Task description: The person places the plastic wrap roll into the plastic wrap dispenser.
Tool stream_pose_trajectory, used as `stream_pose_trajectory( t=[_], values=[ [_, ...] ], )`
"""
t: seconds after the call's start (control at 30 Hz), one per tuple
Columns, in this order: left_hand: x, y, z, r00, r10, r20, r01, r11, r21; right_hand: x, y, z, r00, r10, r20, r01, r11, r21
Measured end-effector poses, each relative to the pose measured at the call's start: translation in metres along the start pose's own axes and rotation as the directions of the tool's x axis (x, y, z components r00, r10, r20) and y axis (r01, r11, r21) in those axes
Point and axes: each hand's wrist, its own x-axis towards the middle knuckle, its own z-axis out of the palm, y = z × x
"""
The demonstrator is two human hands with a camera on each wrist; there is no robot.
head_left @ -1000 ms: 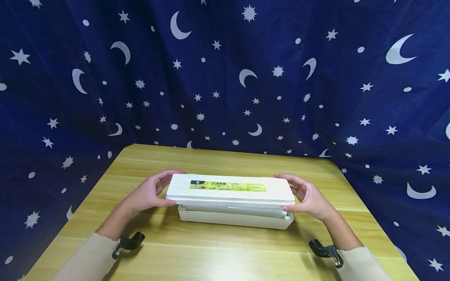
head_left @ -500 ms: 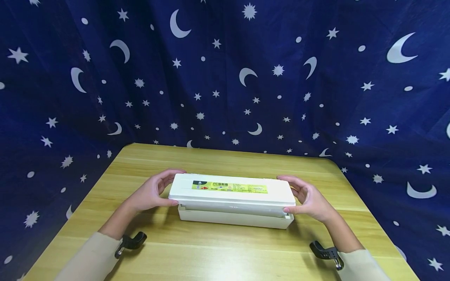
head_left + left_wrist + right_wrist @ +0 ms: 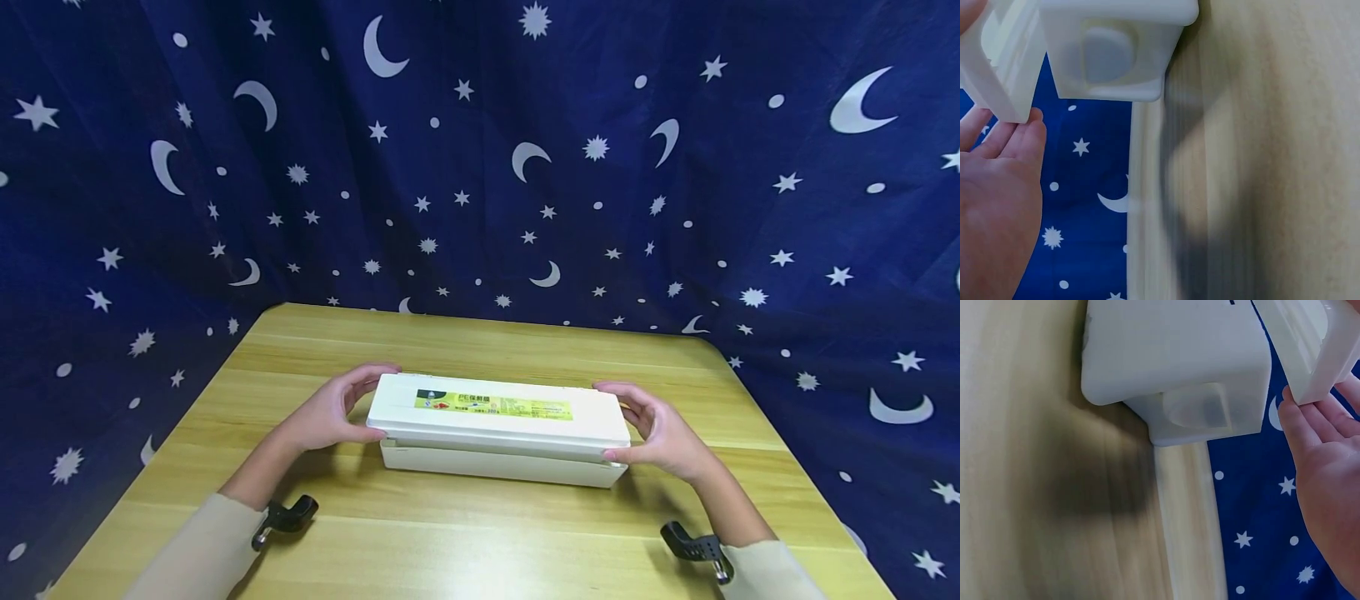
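Note:
A long white cling film box stands near the middle of the table, its base resting on the wood. Over it is the white lid, with a yellow-green label. My left hand grips the lid's left end, thumb at the front edge and fingers behind. At the other end my right hand holds the lid the same way. In both wrist views the lid is still apart from the base. The film roll inside is hidden.
The wooden table extends around the box on every side. A dark blue curtain with moons and stars hangs behind and beside it. Each wrist carries a black camera mount.
Both hands have lowered the lid toward the base and shifted it slightly right. The gap at the front has narrowed, and the film roll seen there earlier is now covered.

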Motion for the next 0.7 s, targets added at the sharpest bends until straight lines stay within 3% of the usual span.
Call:
stream_pose_trajectory(
  t=[0.47,0.7],
  values=[
    [-0.002,-0.004,0.008,0.999,-0.053,0.006,0.053,0.998,0.038,-0.007,0.001,0.002,0.999,0.035,-0.027,-0.037,0.997,-0.066],
    [-0.002,-0.008,0.011,0.998,-0.058,0.01,0.057,0.998,0.032,-0.011,0.006,0.001,1.0,-0.004,-0.029,0.002,0.998,-0.055]
  ],
)
